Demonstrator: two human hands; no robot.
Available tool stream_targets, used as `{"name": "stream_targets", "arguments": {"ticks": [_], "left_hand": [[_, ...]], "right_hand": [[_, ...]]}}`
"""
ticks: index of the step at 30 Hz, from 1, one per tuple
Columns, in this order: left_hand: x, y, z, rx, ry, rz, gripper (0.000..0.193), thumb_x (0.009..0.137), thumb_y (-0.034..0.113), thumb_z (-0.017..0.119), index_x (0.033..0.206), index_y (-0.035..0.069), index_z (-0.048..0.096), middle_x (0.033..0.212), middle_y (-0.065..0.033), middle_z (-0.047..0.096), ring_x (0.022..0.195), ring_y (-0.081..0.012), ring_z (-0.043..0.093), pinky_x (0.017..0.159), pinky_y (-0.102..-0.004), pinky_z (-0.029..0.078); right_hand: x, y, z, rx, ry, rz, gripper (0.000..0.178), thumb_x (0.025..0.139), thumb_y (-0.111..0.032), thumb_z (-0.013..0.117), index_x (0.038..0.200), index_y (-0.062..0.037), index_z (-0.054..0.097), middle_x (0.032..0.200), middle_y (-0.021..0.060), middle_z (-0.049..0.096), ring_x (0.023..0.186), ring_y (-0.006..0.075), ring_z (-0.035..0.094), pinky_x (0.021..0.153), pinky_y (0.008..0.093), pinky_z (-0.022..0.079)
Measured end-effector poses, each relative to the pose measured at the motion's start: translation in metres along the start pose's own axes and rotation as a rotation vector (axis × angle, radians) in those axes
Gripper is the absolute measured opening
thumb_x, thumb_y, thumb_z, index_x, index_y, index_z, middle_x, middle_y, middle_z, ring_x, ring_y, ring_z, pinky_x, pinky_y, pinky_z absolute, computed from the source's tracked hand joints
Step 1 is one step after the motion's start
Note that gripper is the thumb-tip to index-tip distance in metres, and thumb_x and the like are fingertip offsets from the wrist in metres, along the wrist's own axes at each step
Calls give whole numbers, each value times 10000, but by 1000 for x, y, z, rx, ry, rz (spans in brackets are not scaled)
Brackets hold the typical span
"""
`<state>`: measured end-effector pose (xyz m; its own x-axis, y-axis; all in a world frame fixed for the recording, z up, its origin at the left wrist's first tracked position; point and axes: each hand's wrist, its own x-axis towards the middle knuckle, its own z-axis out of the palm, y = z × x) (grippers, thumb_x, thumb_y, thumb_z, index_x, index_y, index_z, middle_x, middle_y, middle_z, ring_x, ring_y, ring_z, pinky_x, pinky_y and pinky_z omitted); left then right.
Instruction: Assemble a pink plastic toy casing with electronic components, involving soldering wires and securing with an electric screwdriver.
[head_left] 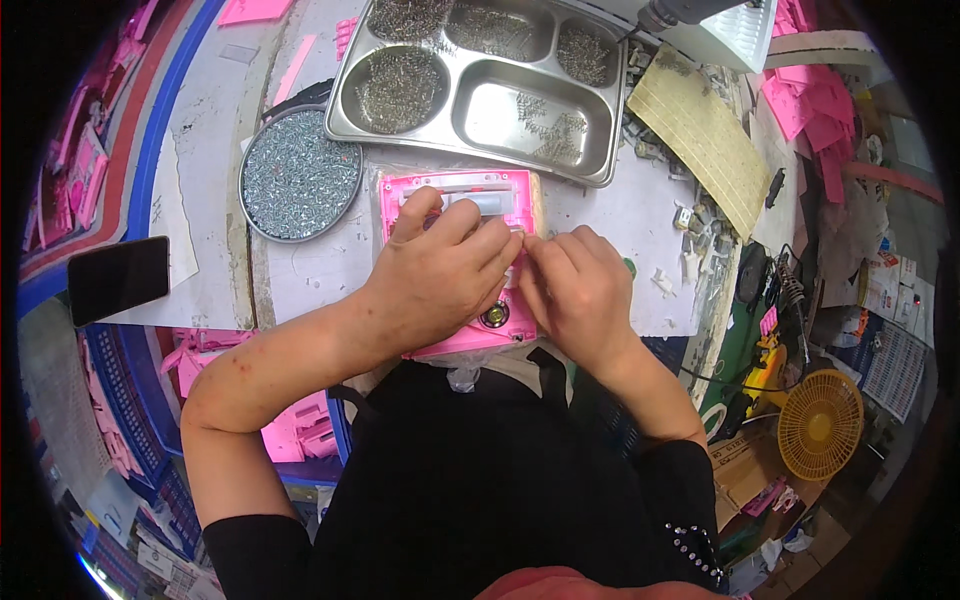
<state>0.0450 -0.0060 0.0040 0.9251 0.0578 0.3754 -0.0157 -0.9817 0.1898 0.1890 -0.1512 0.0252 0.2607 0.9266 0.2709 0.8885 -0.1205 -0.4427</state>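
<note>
A pink plastic casing (520, 325) lies before me on the table, with a clear plastic sheet showing around its edges. Inside its upper part is a grey-white cylinder (490, 203); lower down sits a small round part (495, 315) with a gold centre, and a thin wire runs near it. My left hand (445, 260) arches over the casing, fingers curled and tips pressed together by its right side. Fingertips almost touching it, my right hand (580, 280) is closed in a pinch at the same spot. Whatever is between the fingers is too small and hidden to name.
Beyond the casing stands a steel compartment tray (468, 150) of small springs. Left of it is a round dish of screws (300, 175). A black phone (118, 280) lies far left. An electric screwdriver (660, 15) hangs above the tray. Small parts (700, 240) and a yellow fan (820, 425) are right.
</note>
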Motion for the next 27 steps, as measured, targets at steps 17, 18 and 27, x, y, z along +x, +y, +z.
{"name": "stream_targets", "arguments": {"ticks": [17,18,27], "left_hand": [[-19,-17,-9,-121,167,56,239,710,194,794,929,119,734,860,31,594,810,-166,556,850,-421,328],[-19,-15,-8,-111,170,33,244,713,193,791,939,119,737,859,33,593,807,-165,554,850,-421,326],[-16,-13,-2,-86,175,-75,310,736,185,777,1038,119,753,837,29,577,810,-170,543,869,-421,316]], "right_hand": [[5,18,13,568,-111,632,186,911,-142,796,897,21,706,799,10,694,699,37,580,627,203,467],[2,19,14,614,-89,640,174,891,-147,798,920,3,714,820,34,702,721,73,600,650,232,482],[3,16,13,48,56,-73,299,788,-173,804,1080,-129,762,1314,159,603,1220,408,468,1041,486,399]]}}
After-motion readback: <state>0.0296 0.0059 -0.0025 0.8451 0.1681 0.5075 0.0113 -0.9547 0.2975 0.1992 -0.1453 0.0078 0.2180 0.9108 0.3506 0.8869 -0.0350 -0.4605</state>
